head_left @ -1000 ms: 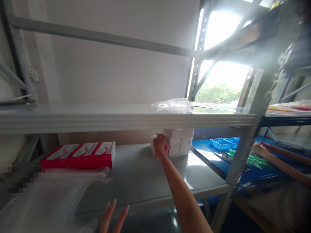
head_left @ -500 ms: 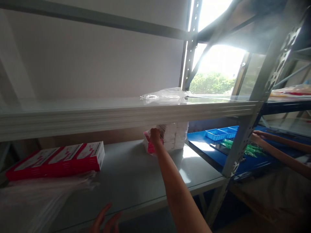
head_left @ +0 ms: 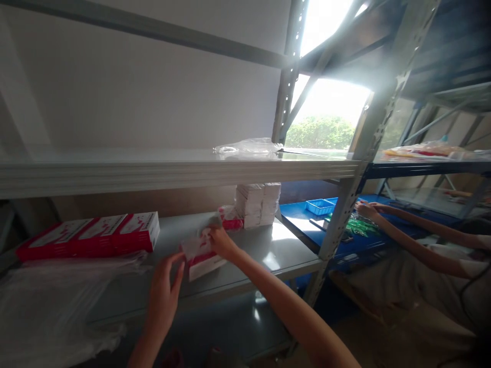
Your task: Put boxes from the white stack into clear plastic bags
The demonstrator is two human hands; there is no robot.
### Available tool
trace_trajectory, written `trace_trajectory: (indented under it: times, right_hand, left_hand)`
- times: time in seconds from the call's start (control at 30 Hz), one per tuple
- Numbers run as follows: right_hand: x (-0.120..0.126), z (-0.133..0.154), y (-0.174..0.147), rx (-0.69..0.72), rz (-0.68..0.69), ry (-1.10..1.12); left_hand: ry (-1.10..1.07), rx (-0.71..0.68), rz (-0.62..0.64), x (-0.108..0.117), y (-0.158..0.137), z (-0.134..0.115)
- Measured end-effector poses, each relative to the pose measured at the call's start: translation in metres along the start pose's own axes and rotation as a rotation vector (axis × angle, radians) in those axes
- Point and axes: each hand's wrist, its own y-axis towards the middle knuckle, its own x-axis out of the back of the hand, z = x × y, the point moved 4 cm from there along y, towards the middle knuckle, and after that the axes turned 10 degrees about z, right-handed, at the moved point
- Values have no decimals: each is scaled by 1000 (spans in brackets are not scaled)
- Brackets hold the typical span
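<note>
**Print on the boxes is too blurry to read, but your right hand has one**

So, labels first: the three red boxes [head_left: 94, 237] on your left have white panels with a red design and dark lines of print, plus more marks on the white end. Can't make out a word or brand.

Your right hand [head_left: 218, 240] has its fingers clamped on the upper part of a red-and-white box [head_left: 203, 265], held tilted near the front of the shelf [head_left: 255, 246]. Your left hand [head_left: 164, 278] has thumb and fingers spread apart at its left side; can't tell if a fingertip touches.

Materials: the shelf is smooth grey metal, shiny under the window [head_left: 324, 110]. Thin, crinkly clear bags [head_left: 57, 306] lie lower left. Behind your right hand there's another box [head_left: 232, 221], red and white, against a squarish white stack [head_left: 257, 204].
</note>
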Motion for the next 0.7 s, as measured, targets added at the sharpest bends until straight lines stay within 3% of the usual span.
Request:
trace_trajectory:
  times: [0.13,0.23,0.33,0.5,0.53,0.6,0.63,0.7]
  right_hand:
    - [-28,35,-39,-7,-3,177]
    - [-20,39,-51,-81,-67,316]
    - [-3,25,-62,-215,-185,516]
    - [3,-19,-110,-735,-446,846]
    - [3,-22,-120,-811,-487,854]
    - [9,-17,-133,-864,-599,757]
    - [16,-10,-136,-827,-654,658]
    - [32,14,-129,-636,-680,423]
  left_hand:
    - [43,162,313,-13,26,10]
    - [222,174,357,-10,26,2]
    - [286,190,145,8,19,-1]
    - [40,381,-326,36,-14,27]
    - [30,369,-417,39,-20,26]
    - [92,200,-499,41,-26,10]
    - [150,61,-429,37,-24,-4]
    - [290,-227,-82,22,-13,-32]
